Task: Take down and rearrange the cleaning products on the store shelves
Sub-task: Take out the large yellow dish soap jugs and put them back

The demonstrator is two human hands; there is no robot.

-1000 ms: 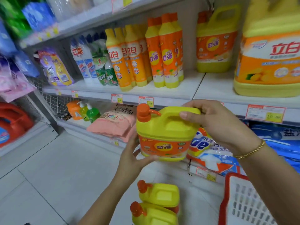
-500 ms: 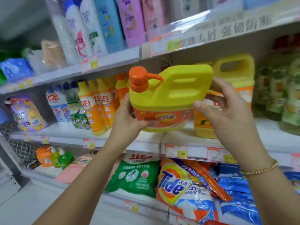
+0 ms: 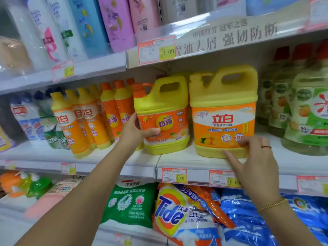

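Observation:
A small yellow detergent jug (image 3: 164, 116) with an orange pump cap and orange label stands upright on the white middle shelf (image 3: 177, 159). My left hand (image 3: 136, 133) grips its left side, thumb across the front label. Just to its right stands a larger yellow jug (image 3: 224, 110) with an orange label. My right hand (image 3: 252, 158) is in front of that larger jug's lower right corner, fingers fairly straight, index finger touching its yellow base.
Slim orange and yellow bottles (image 3: 85, 121) stand left of the small jug. Green-labelled clear bottles (image 3: 308, 112) fill the shelf's right end. Shampoo bottles (image 3: 99, 23) line the shelf above. Washing powder bags (image 3: 182, 213) lie on the shelf below.
The small jug went from held up in the air by both hands to standing on the middle shelf. My right hand left its handle and dropped to the larger jug's base.

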